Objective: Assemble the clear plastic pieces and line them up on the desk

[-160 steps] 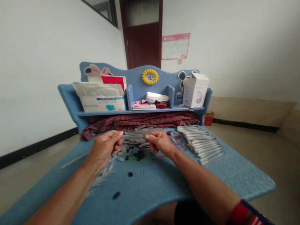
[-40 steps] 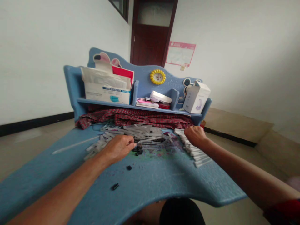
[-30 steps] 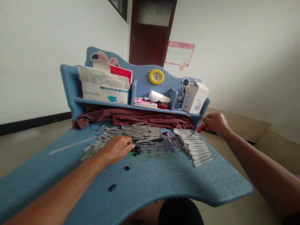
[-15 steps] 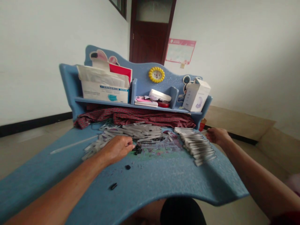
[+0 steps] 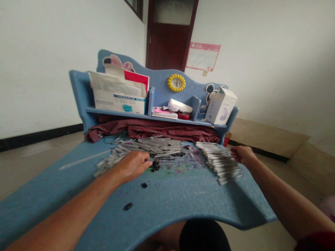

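Note:
My left hand (image 5: 134,164) is closed, its thumb and fingertips pressed together beside a small heap of black pen caps (image 5: 155,166). Whatever it pinches is hidden. Behind and left of it spreads a loose pile of whitish translucent pen barrels (image 5: 157,144). At the right of the desk, slim white pens (image 5: 218,162) lie side by side in a stack. My right hand (image 5: 243,154) is at that stack's right edge with fingers curled together; I cannot make out what is in them. Two loose black pieces, a round one (image 5: 144,185) and a longer one (image 5: 128,206), lie nearer to me.
The blue desk (image 5: 183,198) has a curved front edge. Red checked cloth (image 5: 157,128) is bunched below the shelf. On the shelf are a mask box (image 5: 119,101), papers (image 5: 164,113) and a white carton (image 5: 221,106). A long translucent strip (image 5: 83,160) lies at left.
The view has shifted slightly to the right. My right hand has come a little closer to the pen stack. My left hand stays by the black caps.

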Motion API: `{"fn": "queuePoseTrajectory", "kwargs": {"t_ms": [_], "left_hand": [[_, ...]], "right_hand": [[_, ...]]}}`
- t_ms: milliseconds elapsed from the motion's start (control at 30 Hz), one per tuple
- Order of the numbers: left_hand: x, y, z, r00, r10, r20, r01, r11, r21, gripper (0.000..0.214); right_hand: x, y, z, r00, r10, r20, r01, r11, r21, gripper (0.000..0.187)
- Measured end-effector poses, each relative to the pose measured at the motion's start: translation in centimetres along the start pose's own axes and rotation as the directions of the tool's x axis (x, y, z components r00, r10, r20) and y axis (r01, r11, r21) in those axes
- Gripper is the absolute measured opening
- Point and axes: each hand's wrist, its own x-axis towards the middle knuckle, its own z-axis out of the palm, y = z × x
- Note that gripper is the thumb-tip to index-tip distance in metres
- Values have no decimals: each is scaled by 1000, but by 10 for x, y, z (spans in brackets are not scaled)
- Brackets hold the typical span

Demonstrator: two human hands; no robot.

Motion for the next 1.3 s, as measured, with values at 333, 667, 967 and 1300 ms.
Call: {"fn": "queuePoseTrajectory", "kwargs": {"t_ms": [333, 667, 967, 1300], "left_hand": [[-1, 3, -5, 1000, 14, 21, -15, 999, 41, 21], [-5, -7, -7, 999, -26, -29, 28, 997, 71, 23], [-10, -17, -36, 980, -98, -176, 118, 987, 107, 26], [-21, -40, -55, 952, -228, -206, 280, 919, 276, 23]], "right_hand": [[-2, 5, -4, 984, -28, -178, -5, 983, -184, 13], [-84, -18, 28, 863, -408, 298, 496, 797, -345, 20], [-218, -49, 104, 249, -450, 857, 930, 358, -82, 21], [-245, -66, 179, 147, -397, 906, 989, 33, -146, 22]]}}
